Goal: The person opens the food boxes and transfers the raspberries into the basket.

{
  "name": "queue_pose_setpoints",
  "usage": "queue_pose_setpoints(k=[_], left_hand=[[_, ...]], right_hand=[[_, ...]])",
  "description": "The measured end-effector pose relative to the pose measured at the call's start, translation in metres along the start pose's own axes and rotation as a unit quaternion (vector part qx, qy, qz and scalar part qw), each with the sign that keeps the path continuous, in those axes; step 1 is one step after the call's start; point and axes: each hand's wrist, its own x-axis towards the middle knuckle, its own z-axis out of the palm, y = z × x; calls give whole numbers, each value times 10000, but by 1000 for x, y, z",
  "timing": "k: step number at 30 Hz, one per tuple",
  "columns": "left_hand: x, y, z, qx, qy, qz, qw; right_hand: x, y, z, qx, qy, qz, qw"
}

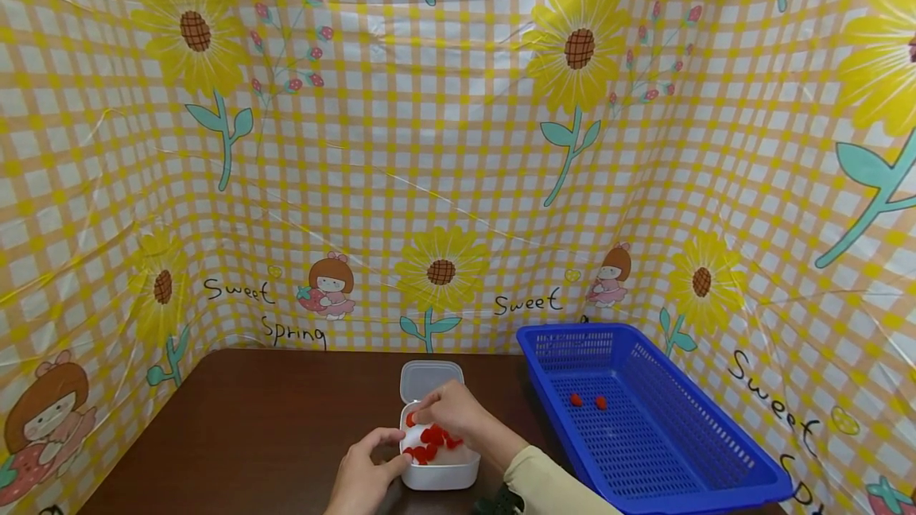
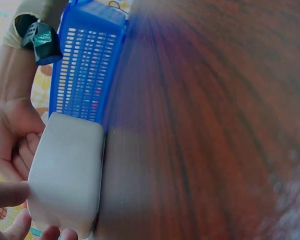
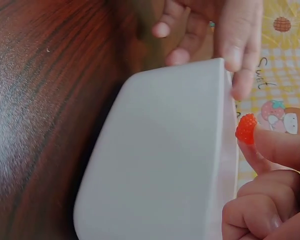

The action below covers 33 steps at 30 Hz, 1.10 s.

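The white container (image 1: 440,480) is standing on the dark brown tabletop (image 1: 272,412), with several red berries (image 1: 432,435) lying inside it. The right hand (image 1: 458,410) is reaching over the container from its right side, and its thumb and index finger are pinching one raspberry-like berry (image 3: 246,128) above the container's far-left part, while its other fingers are curling in. The left hand (image 1: 363,474) is resting against the container's left side, thumb and fingers spreading apart and touching its wall and rim. A translucent lid (image 1: 429,380) is lying just behind the container; whether the two are joining, I cannot tell. To the container's right, a blue basket (image 1: 540,368) is holding two small red pieces (image 1: 588,402). Beyond the container, a yellow checked cloth (image 1: 379,173) with sunflowers is hanging. A cream sleeve (image 1: 554,482) is covering the right forearm, to the container's near right.
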Motion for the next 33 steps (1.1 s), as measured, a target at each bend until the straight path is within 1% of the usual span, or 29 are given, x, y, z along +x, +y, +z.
queue_pose_setpoints(k=[9, 14, 22, 29, 33], left_hand=[[0, 1, 1, 0, 7, -116, 9999], [0, 2, 2, 59, 94, 9, 9999], [-1, 2, 3, 95, 146, -80, 9998], [0, 3, 2, 56, 156, -33, 9999], [0, 3, 2, 64, 141, -66, 9999]], right_hand=[[-5, -10, -25, 211, -21, 67, 9998], [-4, -14, -41, 229, 131, 90, 9996], [-4, -17, -69, 372, 393, 78, 9985], [-3, -14, -98, 614, 634, 173, 9960], [-2, -11, -116, 645, 703, 174, 9953]])
